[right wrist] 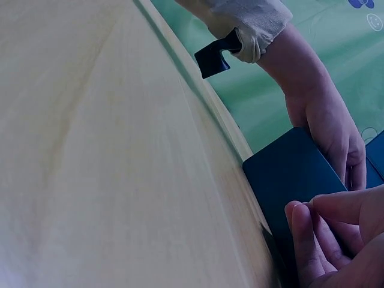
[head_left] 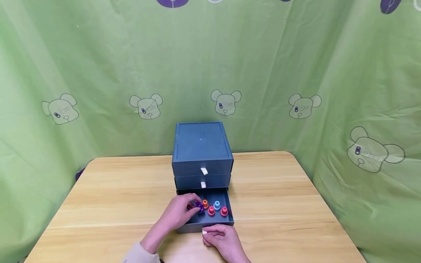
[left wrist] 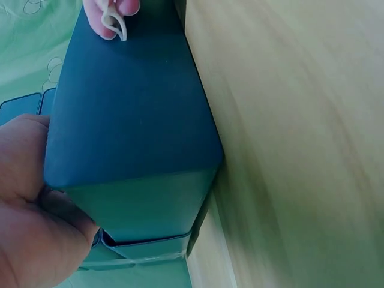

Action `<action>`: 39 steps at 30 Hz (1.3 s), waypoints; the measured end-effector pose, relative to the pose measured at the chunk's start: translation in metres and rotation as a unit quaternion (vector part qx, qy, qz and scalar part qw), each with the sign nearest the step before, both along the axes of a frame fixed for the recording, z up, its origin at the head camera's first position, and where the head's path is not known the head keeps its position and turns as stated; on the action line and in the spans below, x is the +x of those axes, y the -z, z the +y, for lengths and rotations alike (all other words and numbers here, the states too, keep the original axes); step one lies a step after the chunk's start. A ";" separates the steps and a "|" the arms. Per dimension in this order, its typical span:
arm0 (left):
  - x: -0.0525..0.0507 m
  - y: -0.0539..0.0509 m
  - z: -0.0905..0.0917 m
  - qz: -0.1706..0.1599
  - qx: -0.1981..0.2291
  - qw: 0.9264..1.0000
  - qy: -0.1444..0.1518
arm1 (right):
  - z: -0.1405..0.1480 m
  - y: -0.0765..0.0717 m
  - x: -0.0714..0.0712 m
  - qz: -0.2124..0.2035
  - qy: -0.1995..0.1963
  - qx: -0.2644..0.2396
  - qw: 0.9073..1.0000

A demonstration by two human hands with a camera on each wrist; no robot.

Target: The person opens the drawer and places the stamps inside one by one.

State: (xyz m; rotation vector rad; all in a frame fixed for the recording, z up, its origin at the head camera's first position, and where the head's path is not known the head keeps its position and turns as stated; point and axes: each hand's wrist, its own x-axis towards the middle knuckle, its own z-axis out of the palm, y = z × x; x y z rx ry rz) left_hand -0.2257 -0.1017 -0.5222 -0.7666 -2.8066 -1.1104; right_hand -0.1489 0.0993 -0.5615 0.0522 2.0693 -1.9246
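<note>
A blue drawer unit (head_left: 202,142) stands on the table, its bottom drawer (head_left: 213,220) pulled out. Inside the drawer, my left hand (head_left: 177,212) pinches a small purple peg-like piece (head_left: 200,207) with a wider base, between thumb and fingers. Beside it stand an orange piece (head_left: 205,204), a light blue piece (head_left: 217,205) and two red pieces, one (head_left: 211,210) nearer the middle and one (head_left: 224,211) at the right. My right hand (head_left: 225,241) pinches the drawer's white pull tab (head_left: 204,231) at the front. In the left wrist view, the drawer front (left wrist: 132,108) hides the pieces.
Two upper drawers are closed, each with a white tab, one (head_left: 204,171) above the other (head_left: 203,185). The wooden table (head_left: 279,204) extends to both sides of the unit. A green curtain (head_left: 197,54) with bear prints hangs behind and around it.
</note>
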 end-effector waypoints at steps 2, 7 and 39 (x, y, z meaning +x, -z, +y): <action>0.000 0.001 0.001 0.003 -0.002 1.000 0.002 | 0.000 0.000 0.000 0.003 -0.001 0.002 1.000; 0.000 0.002 0.003 -0.002 -0.024 1.000 0.001 | 0.000 0.001 0.001 0.010 -0.002 -0.004 1.000; -0.001 0.004 0.012 0.018 -0.114 0.993 -0.007 | 0.000 0.001 0.000 0.005 -0.004 0.001 1.000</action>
